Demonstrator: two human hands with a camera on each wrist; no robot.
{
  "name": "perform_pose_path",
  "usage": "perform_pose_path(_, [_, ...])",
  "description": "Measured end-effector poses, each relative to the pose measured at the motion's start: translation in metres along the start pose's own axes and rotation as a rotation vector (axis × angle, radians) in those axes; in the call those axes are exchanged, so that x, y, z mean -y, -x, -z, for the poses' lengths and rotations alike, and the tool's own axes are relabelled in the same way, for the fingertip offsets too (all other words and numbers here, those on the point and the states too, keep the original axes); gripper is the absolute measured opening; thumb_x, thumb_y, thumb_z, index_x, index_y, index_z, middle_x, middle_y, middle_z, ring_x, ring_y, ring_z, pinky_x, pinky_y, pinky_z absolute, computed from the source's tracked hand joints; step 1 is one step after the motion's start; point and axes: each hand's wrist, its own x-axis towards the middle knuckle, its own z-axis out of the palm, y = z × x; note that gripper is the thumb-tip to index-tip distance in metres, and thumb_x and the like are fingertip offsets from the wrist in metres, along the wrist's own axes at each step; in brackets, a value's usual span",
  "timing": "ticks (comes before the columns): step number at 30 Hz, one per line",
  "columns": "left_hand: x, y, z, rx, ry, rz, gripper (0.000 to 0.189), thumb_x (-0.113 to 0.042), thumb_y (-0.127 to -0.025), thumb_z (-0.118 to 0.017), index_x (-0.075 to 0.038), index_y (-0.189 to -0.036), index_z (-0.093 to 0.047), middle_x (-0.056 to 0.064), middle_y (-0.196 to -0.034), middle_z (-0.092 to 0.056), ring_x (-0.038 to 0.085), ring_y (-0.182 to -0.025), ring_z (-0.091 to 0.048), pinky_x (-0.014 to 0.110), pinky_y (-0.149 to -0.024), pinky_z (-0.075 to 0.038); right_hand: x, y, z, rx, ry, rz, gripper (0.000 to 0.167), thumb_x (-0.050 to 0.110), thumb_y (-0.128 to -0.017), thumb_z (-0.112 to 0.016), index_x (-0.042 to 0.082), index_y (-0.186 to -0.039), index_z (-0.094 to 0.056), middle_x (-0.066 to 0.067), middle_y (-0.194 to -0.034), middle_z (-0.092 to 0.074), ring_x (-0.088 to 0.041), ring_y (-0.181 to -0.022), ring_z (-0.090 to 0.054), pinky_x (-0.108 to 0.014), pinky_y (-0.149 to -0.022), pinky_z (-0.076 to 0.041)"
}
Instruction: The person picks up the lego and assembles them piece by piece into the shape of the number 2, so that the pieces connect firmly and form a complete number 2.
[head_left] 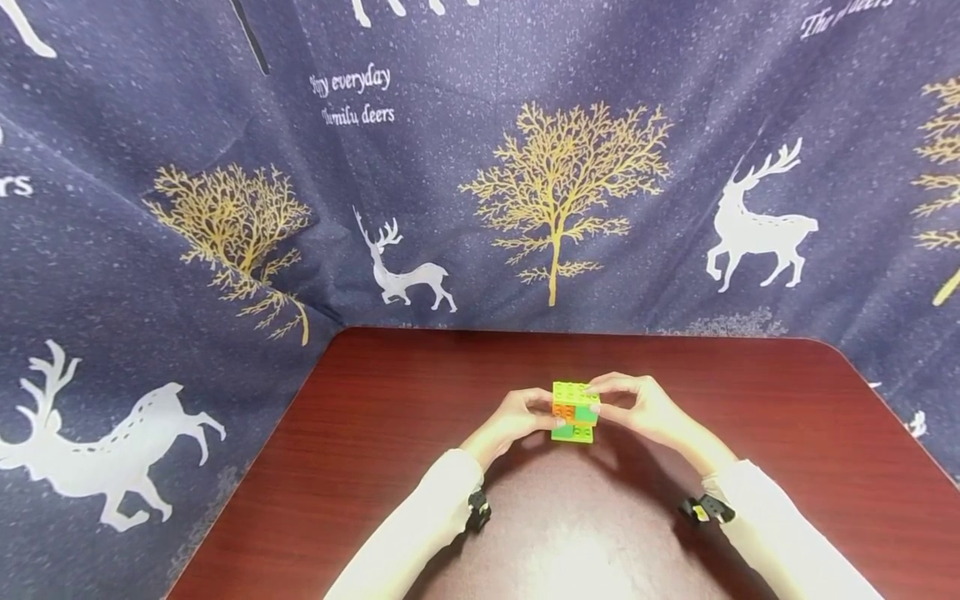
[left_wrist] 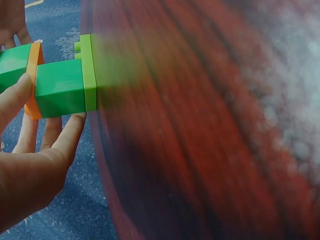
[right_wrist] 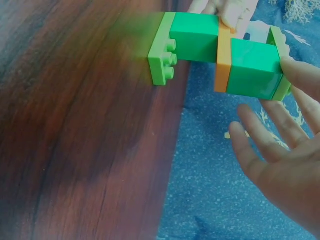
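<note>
A small stack of building bricks stands upright on the table between both hands. At its base is a lime plate (left_wrist: 89,75); a green brick (left_wrist: 60,87) sits on one side of it, leaving studs bare. Above that come an orange plate (right_wrist: 223,60), a second green brick (right_wrist: 254,69) offset to the other side, and a lime top plate (head_left: 568,390). My left hand (head_left: 517,417) pinches the lower part, its thumb by the orange plate. With thumb and fingers, my right hand (head_left: 641,408) holds the top lime plate and upper green brick.
The reddish-brown wooden table (head_left: 405,392) has a bright glare near its front. A dark blue cloth (head_left: 420,150) printed with deer and trees hangs behind and to the left. Black wrist straps (head_left: 477,510) are on both sleeves.
</note>
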Motion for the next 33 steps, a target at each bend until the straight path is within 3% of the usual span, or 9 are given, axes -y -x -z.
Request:
perform_pose_path(6, [-0.0002,-0.0006,-0.0007,0.012,0.008,-0.007,0.031,0.002,-0.076,-0.076,0.002,-0.106,-0.069,0.013,-0.099,-0.070,0.017,-0.084,-0.068,0.028,-0.077,-0.051,0.0009,-0.0003,0.0003,-0.014,0.065,0.024,0.026,-0.001,-0.079,-0.075,0.001,-0.105,-0.072,-0.011,-0.103,-0.070,-0.023,-0.099,-0.063,-0.035,-0.082,-0.053])
perform_pose_path(14, [-0.0008,0.0002,0.0006,0.023,0.021,-0.016,0.031,-0.002,-0.074,-0.079,-0.002,-0.104,-0.070,0.009,-0.097,-0.071,0.015,-0.084,-0.067,0.026,-0.077,-0.051,0.0043,-0.0007,0.0018,0.005,-0.008,-0.040,0.025,0.000,-0.081,-0.074,0.000,-0.106,-0.072,-0.013,-0.102,-0.069,-0.018,-0.094,-0.065,-0.031,-0.074,-0.055])
perform_pose_path(22, [0.0004,0.0012,0.0024,0.024,0.024,-0.018,0.032,-0.003,-0.073,-0.081,-0.002,-0.103,-0.071,0.007,-0.096,-0.072,0.014,-0.084,-0.066,0.028,-0.080,-0.050,0.0054,0.0012,-0.0029,-0.007,0.023,-0.030,0.024,0.000,-0.081,-0.074,-0.001,-0.105,-0.071,-0.015,-0.104,-0.070,-0.023,-0.090,-0.067,-0.033,-0.073,-0.055])
perform_pose_path(29, [-0.0010,0.0015,0.0032,0.011,0.007,-0.026,0.031,-0.003,-0.073,-0.081,-0.003,-0.102,-0.071,0.007,-0.096,-0.072,0.014,-0.084,-0.067,0.028,-0.080,-0.050,0.0039,0.0004,0.0011,0.030,0.027,-0.047,0.026,0.003,-0.084,-0.072,0.001,-0.109,-0.070,-0.014,-0.108,-0.069,-0.019,-0.096,-0.065,-0.030,-0.076,-0.054])
perform_pose_path(33, [0.0001,0.0012,0.0009,0.007,0.007,-0.029,0.031,-0.003,-0.074,-0.080,-0.003,-0.103,-0.071,0.007,-0.096,-0.072,0.014,-0.083,-0.067,0.028,-0.079,-0.051,0.0013,0.0020,0.0048,0.056,0.060,-0.018,0.028,0.003,-0.084,-0.073,0.001,-0.112,-0.069,-0.013,-0.110,-0.068,-0.016,-0.100,-0.064,-0.035,-0.081,-0.054])
